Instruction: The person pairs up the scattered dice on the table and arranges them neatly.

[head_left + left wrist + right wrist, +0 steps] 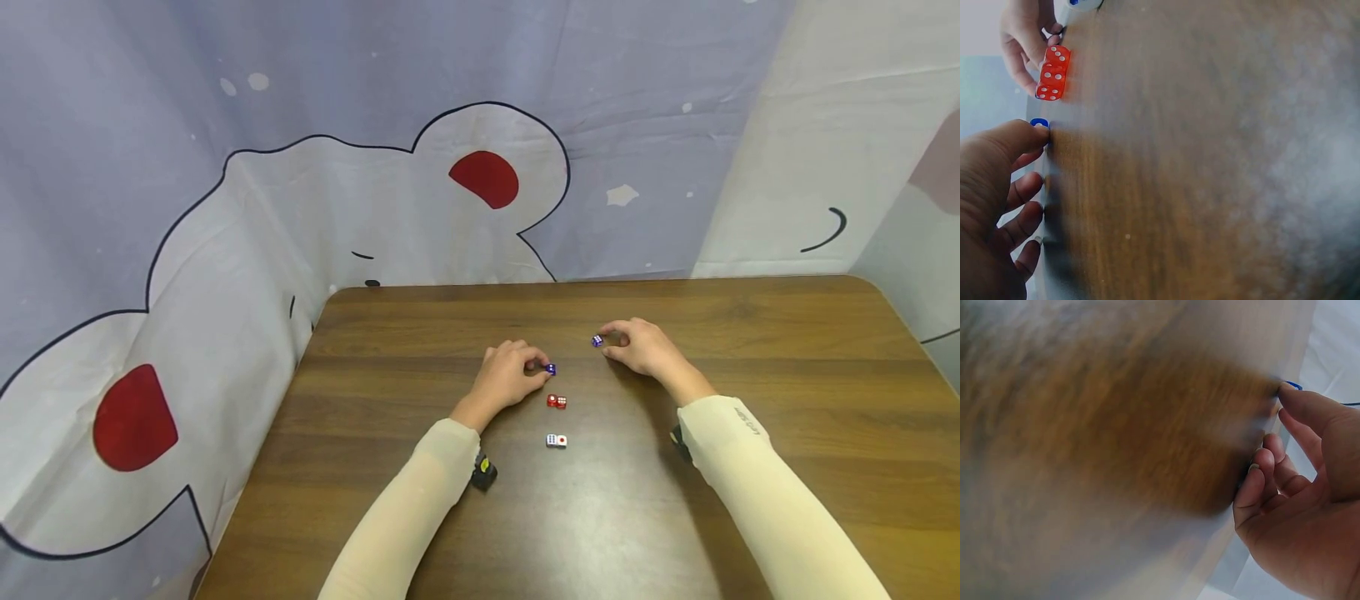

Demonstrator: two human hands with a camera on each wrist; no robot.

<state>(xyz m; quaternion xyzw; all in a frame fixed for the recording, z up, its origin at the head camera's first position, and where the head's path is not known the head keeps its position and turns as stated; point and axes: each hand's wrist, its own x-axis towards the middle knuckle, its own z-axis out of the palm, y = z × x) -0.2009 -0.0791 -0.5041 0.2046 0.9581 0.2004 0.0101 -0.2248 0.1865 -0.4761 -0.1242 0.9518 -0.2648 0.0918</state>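
On the table (pixel 750 350), left hand (pixel 510 379) pinches a blue die (pixel 551 368), right hand (pixel 645 348) pinches another blue die (pixel 597 340); fingertip-only grips, either could slip and roll.

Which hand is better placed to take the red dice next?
Left, probably. The left hand pinches a blue die right beside the red dice. The right hand holds another blue die farther back on the table.

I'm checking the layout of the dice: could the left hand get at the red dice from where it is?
Probably yes. The red dice lie on bare table just beside the left hand, nothing between, though its fingertips already pinch a blue die.
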